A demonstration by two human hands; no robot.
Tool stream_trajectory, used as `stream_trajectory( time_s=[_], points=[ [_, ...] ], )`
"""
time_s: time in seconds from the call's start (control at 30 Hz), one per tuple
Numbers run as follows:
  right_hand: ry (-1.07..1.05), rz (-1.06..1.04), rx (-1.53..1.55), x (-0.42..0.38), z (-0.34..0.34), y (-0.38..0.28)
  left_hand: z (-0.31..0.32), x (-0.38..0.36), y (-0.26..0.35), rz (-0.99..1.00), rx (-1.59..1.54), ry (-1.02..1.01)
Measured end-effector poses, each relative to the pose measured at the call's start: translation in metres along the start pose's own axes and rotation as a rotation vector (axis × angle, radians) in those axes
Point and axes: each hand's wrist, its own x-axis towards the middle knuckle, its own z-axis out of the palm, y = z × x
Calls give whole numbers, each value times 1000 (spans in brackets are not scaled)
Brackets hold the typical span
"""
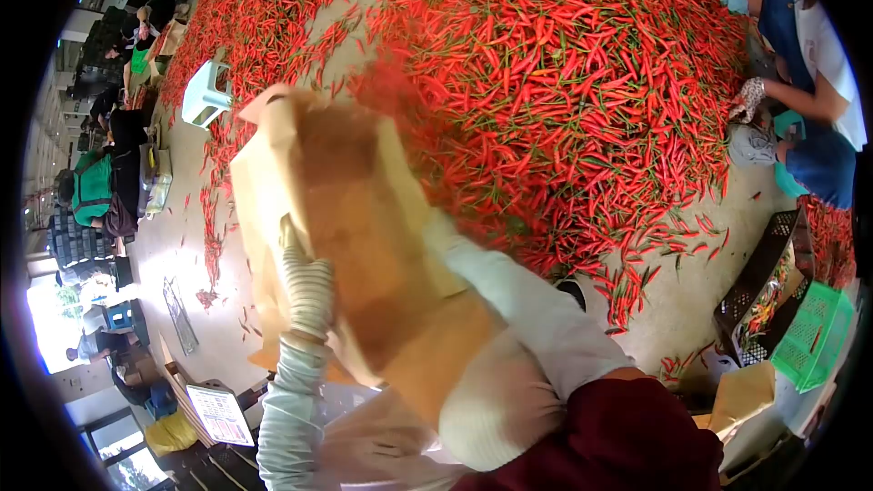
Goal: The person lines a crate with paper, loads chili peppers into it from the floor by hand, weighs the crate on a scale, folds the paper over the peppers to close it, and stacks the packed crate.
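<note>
A large brown paper bag (341, 191) is held up in front of me, tilted toward a big heap of red chillies (582, 100) with green stems. My left hand (305, 286), in a pale ribbed glove, grips the bag's left side with its thumb lying along the paper. On the right side, my right hand (438, 232) is closed at the bag's edge; it is blurred and its fingers are partly hidden. Red streaks of motion-blurred chillies show beside the bag's mouth. The visible inside of the bag is bare brown paper.
A pale plastic stool (207, 93) stands to the left. At right a person (809, 82) sits by the heap with gloved hands. Lower right are a dark crate (727, 309) and a green crate (812, 336). A printed sheet (220, 415) lies lower left; several people work farther left.
</note>
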Motion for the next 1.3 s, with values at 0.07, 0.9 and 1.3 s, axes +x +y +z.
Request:
stream_trajectory(
  time_s=[0.07, 0.9, 1.3],
  points=[
    [-113, 97, 202, -18, -37, 2, 24, 4, -5, 72, 10, 36],
    [172, -635, -163, 5, -395, -188, 42, 13, -21, 213, 6, 164],
    [260, -1043, -209, -124, -233, -214, 36, 1, 4, -18, -240, 58]
  ],
)
